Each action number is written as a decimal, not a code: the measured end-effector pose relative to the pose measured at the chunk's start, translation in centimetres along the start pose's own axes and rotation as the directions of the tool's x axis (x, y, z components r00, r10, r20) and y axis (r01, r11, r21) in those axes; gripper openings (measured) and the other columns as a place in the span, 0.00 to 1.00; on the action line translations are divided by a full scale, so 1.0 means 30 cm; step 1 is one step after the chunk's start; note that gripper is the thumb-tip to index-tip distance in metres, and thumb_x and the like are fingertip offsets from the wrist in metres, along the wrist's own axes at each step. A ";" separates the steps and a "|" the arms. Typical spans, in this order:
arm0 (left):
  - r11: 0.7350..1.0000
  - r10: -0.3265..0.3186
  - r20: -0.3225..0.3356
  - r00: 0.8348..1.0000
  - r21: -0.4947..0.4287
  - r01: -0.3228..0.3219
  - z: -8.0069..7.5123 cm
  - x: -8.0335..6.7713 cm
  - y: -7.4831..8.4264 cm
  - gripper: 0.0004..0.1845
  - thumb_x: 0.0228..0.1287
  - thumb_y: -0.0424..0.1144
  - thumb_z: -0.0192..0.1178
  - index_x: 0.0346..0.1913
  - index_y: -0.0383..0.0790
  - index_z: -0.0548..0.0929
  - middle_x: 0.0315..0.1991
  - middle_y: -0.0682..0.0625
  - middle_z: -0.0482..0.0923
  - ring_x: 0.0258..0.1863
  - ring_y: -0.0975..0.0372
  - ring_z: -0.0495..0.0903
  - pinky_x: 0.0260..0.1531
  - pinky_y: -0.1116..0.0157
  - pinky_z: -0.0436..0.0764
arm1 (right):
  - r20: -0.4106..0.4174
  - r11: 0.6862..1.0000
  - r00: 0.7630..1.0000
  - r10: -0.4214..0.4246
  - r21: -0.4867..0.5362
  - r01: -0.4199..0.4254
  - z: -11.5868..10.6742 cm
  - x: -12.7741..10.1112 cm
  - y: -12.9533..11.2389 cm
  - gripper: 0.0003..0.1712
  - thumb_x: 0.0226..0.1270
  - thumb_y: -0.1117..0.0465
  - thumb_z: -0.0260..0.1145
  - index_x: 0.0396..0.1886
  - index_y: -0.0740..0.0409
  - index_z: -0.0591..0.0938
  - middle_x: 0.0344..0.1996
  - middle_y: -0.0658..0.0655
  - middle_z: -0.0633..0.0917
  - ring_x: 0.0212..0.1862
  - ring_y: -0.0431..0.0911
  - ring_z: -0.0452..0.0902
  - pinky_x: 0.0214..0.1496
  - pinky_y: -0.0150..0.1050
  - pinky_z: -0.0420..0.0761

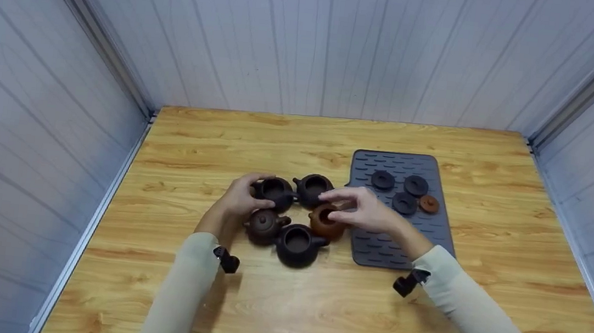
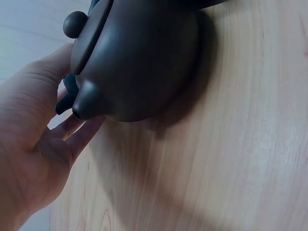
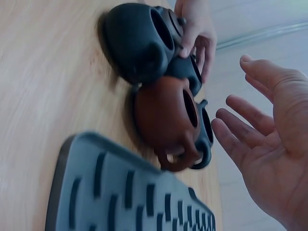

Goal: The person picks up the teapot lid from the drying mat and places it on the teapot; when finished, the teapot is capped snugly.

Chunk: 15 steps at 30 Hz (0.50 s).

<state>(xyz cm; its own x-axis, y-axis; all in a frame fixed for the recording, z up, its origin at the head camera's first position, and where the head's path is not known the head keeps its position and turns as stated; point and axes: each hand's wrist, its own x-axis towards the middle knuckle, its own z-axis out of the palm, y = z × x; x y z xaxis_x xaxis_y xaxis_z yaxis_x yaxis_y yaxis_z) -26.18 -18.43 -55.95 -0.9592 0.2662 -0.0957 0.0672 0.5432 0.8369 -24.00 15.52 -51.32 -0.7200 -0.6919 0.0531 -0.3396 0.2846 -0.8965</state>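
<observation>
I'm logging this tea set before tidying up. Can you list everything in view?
dark teapots: 3, blackish, open, no lids, clustered left of the mat
brown teapot: 1, dark brown, lid on, front left
reddish teapot: 1, red-brown, open, at mat's edge
mat: 1, grey, ribbed, on table
lids: 4, three dark and one reddish, on mat
table: 1, light wood
left hand: grip on the rear left dark teapot
right hand: open, above reddish teapot
</observation>
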 end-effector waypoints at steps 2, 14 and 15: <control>1.000 -0.001 -0.001 1.000 -0.001 0.001 0.002 -0.001 -0.003 0.36 0.55 0.37 0.76 0.69 0.48 0.77 0.70 0.44 0.73 0.68 0.48 0.74 0.71 0.52 0.70 | -0.014 1.000 1.000 0.020 -0.018 -0.020 -0.018 -0.017 0.000 0.25 0.68 0.66 0.69 0.65 0.60 0.79 0.65 0.64 0.81 0.61 0.59 0.81 0.61 0.58 0.80; 0.999 -0.024 -0.001 1.000 -0.032 0.024 -0.002 -0.003 0.002 0.36 0.54 0.37 0.77 0.68 0.50 0.77 0.70 0.45 0.72 0.69 0.49 0.72 0.71 0.53 0.69 | -0.128 0.998 0.992 0.018 -0.065 -0.026 -0.134 -0.111 -0.037 0.29 0.67 0.65 0.70 0.67 0.61 0.77 0.67 0.65 0.78 0.70 0.63 0.72 0.67 0.63 0.74; 0.999 -0.026 -0.002 1.000 -0.029 0.026 -0.003 -0.003 0.002 0.36 0.54 0.37 0.77 0.68 0.50 0.77 0.70 0.45 0.72 0.69 0.50 0.72 0.72 0.53 0.69 | -0.144 0.996 0.989 0.026 -0.082 -0.038 -0.141 -0.115 -0.034 0.29 0.67 0.64 0.70 0.67 0.60 0.77 0.67 0.64 0.78 0.70 0.62 0.72 0.67 0.63 0.73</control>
<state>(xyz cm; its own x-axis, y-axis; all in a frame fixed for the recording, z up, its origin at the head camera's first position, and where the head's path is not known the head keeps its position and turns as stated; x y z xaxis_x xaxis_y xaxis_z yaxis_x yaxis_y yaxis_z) -26.12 -18.49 -55.85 -0.9612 0.2503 -0.1159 0.0346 0.5263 0.8496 -23.73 20.44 -48.74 -0.8080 -0.5819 0.0927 -0.3605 0.3637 -0.8589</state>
